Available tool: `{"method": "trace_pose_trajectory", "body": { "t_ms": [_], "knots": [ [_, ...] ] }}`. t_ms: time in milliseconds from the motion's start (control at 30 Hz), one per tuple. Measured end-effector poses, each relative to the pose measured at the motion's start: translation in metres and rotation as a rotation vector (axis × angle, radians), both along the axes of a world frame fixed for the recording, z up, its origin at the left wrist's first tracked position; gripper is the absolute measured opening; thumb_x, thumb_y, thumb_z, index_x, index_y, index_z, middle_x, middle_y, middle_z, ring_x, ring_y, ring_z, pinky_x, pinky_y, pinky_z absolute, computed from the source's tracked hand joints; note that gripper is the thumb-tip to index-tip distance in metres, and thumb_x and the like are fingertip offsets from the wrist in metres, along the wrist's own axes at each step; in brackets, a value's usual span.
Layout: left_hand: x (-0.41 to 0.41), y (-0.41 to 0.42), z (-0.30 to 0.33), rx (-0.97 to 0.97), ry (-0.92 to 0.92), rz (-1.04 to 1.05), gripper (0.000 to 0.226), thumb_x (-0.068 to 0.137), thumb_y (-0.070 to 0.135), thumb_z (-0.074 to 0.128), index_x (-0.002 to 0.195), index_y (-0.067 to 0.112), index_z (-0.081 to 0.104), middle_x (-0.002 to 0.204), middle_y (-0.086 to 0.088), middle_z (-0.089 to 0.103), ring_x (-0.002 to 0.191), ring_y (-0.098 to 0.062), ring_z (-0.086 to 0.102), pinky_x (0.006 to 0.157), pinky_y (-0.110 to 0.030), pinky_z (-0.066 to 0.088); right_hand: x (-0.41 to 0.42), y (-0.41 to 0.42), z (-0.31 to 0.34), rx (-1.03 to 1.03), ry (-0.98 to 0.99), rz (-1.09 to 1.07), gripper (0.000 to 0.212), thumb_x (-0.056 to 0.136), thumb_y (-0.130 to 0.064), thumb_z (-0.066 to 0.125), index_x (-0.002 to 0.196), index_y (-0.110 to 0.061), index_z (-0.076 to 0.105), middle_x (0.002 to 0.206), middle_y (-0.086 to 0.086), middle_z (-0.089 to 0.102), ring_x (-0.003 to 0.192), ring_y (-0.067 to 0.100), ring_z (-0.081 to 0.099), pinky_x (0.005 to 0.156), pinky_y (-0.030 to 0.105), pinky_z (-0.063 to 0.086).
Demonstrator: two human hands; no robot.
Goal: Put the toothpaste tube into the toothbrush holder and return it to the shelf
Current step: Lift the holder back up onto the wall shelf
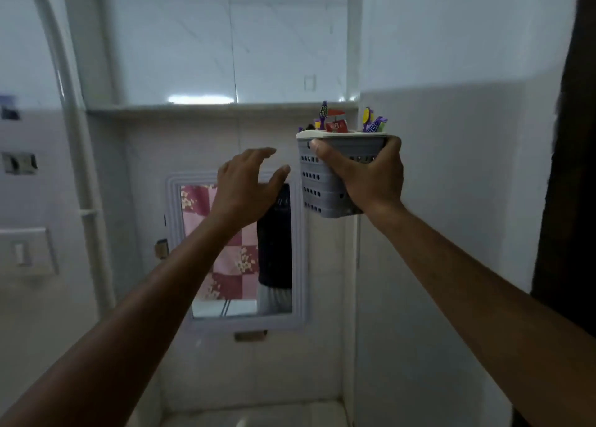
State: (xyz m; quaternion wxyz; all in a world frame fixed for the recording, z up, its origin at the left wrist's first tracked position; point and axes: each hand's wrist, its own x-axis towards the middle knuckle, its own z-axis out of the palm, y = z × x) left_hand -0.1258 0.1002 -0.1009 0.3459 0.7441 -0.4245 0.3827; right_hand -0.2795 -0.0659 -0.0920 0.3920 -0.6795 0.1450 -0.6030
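Note:
A grey perforated toothbrush holder (317, 181) with a white rim is held up in the air, just below the shelf ledge (222, 108) of a tiled wall niche. My right hand (367, 176) grips its side. A red toothpaste tube (336, 124) stands inside it, with purple and yellow toothbrushes (371, 123) sticking out of the top. My left hand (248, 184) hovers to the left of the holder, fingers spread, holding nothing and not touching it.
A framed mirror (238, 249) hangs on the wall below the shelf, behind my left arm. A white pipe (77, 155) runs down the left. Switch plates (25, 249) sit on the left wall. A dark door edge (571, 201) stands at the right.

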Motion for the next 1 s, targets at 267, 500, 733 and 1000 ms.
{"method": "trace_pose_trajectory", "body": {
  "t_ms": [267,500,733,1000],
  "knots": [
    [0.023,-0.024,0.072,-0.099,-0.154,0.037,0.055,0.105,0.059,0.056,0.146,0.023,0.062,0.149,0.000,0.065,0.140,-0.024,0.059,0.122,-0.055,0.038,-0.001,-0.003,0.090,0.043,-0.113,0.006,0.109,0.038,-0.091,0.089,0.119,-0.028,0.053,0.111,-0.019,0.065,0.099,-0.001,0.067,0.085,0.031,0.060],
    [0.076,-0.060,0.113,-0.135,-0.156,0.092,0.059,0.104,0.066,0.048,0.149,0.030,0.059,0.158,0.001,0.057,0.156,-0.025,0.043,0.132,-0.059,0.020,0.017,-0.008,0.135,0.038,-0.128,-0.082,0.111,0.037,-0.094,0.086,0.118,-0.027,0.050,0.111,-0.015,0.066,0.105,0.014,0.071,0.095,0.046,0.064],
    [0.120,-0.083,0.106,-0.128,-0.170,0.182,0.065,0.106,0.076,0.029,0.152,0.040,0.057,0.162,0.009,0.054,0.164,-0.021,0.030,0.136,-0.051,-0.001,0.051,-0.018,0.163,-0.010,-0.178,-0.159,0.112,0.040,-0.097,0.083,0.120,-0.025,0.048,0.116,-0.010,0.066,0.110,0.021,0.070,0.093,0.044,0.063],
    [0.125,-0.086,0.101,-0.190,-0.260,0.207,0.053,0.113,0.058,0.034,0.156,0.034,0.056,0.150,0.011,0.064,0.148,-0.017,0.049,0.136,-0.048,0.010,0.110,-0.030,0.185,-0.082,-0.229,-0.219,0.116,0.058,-0.093,0.083,0.140,-0.020,0.047,0.132,-0.003,0.063,0.123,0.022,0.065,0.093,0.039,0.061]
  ]
}}
